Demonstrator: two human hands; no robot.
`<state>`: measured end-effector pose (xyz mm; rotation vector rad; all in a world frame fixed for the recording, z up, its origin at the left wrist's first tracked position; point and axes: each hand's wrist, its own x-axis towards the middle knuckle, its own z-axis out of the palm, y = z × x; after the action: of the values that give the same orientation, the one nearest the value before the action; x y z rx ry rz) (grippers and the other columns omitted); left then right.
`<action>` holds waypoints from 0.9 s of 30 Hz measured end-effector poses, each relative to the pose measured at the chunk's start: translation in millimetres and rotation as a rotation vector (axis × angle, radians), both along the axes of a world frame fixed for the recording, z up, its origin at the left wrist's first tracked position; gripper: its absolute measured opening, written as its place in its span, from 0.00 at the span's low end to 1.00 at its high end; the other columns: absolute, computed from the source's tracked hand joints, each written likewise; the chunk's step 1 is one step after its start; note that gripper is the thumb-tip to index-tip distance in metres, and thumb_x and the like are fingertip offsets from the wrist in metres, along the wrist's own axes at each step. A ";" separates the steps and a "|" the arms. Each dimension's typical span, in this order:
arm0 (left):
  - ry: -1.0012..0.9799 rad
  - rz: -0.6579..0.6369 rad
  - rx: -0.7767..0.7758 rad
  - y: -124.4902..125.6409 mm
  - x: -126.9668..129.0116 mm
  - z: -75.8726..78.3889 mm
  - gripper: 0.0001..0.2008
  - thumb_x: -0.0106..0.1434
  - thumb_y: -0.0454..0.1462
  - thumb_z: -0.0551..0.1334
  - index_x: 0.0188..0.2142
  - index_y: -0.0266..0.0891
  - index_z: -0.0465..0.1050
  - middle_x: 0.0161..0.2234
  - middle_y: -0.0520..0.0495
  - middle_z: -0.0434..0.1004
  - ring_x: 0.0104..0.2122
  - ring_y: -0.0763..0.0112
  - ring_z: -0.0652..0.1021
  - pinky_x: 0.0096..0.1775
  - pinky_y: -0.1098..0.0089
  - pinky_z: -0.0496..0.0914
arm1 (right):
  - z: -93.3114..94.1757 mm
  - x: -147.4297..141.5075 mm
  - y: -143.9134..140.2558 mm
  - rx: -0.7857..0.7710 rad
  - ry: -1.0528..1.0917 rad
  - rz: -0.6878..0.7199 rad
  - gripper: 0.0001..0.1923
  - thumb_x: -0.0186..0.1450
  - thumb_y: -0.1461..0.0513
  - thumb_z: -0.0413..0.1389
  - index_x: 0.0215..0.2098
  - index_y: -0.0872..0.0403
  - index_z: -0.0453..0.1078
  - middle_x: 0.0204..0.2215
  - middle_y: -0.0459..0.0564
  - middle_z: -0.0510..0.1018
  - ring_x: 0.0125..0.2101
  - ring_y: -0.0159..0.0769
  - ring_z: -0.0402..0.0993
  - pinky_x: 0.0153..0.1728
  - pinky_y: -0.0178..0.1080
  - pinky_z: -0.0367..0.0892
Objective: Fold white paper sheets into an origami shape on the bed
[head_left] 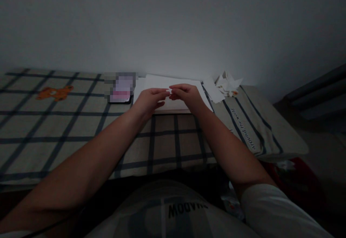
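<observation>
Dim room, checked bedsheet (pixel 81 122) spread over bed near plain wall. 2 bare forearms reach out across sheet. Left hand (pixel 148 100) and right hand (pixel 186 94) meet fingertip to fingertip, pinching small paper piece (pixel 169 91) between them, just above white paper stack (pixel 173 86). Phone (pixel 121 88) lies just left of stack. Heap of folded paper scraps (pixel 225 85) right of stack, by wall. Orange bear print (pixel 55 93) far left on sheet.

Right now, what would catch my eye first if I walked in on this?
Two bare hands, left hand and right hand, meet fingertip to fingertip over a white paper stack on a checked bedsheet. Right of it lies a heap of folded paper scraps; far left, an orange bear print.
</observation>
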<state>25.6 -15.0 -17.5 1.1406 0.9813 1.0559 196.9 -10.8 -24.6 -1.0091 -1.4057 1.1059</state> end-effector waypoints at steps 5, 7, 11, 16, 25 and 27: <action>0.135 0.110 0.183 0.3 0.6 -3.2 0.13 0.49 0.42 0.73 0.32 0.37 0.80 0.33 0.46 0.82 0.32 0.70 0.77 0.33 0.70 0.73 | 0.9 1.6 -0.2 -0.062 -0.010 0.059 0.13 0.56 0.54 0.65 0.31 0.56 0.76 0.25 0.47 0.80 0.28 0.32 0.77 0.35 0.39 0.75; 0.170 0.112 0.204 0.4 1.1 -3.2 0.13 0.49 0.43 0.72 0.32 0.37 0.80 0.32 0.46 0.82 0.31 0.69 0.78 0.33 0.69 0.73 | 0.6 2.2 0.1 -0.041 -0.050 0.072 0.12 0.57 0.54 0.65 0.30 0.55 0.75 0.25 0.47 0.80 0.28 0.32 0.76 0.35 0.38 0.75; 0.180 0.101 0.189 -1.7 1.5 -2.0 0.14 0.50 0.44 0.71 0.31 0.36 0.80 0.32 0.45 0.82 0.32 0.68 0.78 0.32 0.69 0.74 | 1.3 0.9 -0.5 0.058 -0.176 0.053 0.12 0.60 0.54 0.62 0.29 0.54 0.73 0.24 0.45 0.78 0.27 0.31 0.75 0.34 0.37 0.73; 0.202 0.082 0.240 -3.8 0.6 0.0 0.13 0.54 0.44 0.68 0.33 0.36 0.79 0.32 0.45 0.81 0.31 0.69 0.78 0.30 0.71 0.72 | 2.3 -1.2 -1.8 0.134 -0.224 0.016 0.11 0.61 0.54 0.60 0.28 0.54 0.72 0.23 0.45 0.77 0.27 0.31 0.74 0.33 0.37 0.70; 0.610 0.168 0.611 -6.0 -3.8 4.3 0.09 0.63 0.41 0.61 0.35 0.39 0.77 0.34 0.47 0.79 0.36 0.67 0.76 0.38 0.69 0.69 | -3.4 -4.2 1.2 0.091 -0.074 0.052 0.15 0.55 0.52 0.66 0.31 0.54 0.71 0.25 0.44 0.77 0.28 0.30 0.74 0.34 0.36 0.70; 0.615 0.200 0.660 -6.4 -3.5 2.9 0.09 0.63 0.41 0.61 0.36 0.40 0.78 0.35 0.46 0.80 0.38 0.66 0.76 0.40 0.68 0.69 | -3.2 -5.8 0.7 0.075 -0.052 0.033 0.16 0.55 0.52 0.66 0.31 0.54 0.71 0.25 0.44 0.77 0.28 0.30 0.74 0.34 0.36 0.70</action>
<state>22.2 -21.4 -14.5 2.0212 1.2813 1.2644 191.2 -10.1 -27.8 -0.9705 -1.4995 1.0498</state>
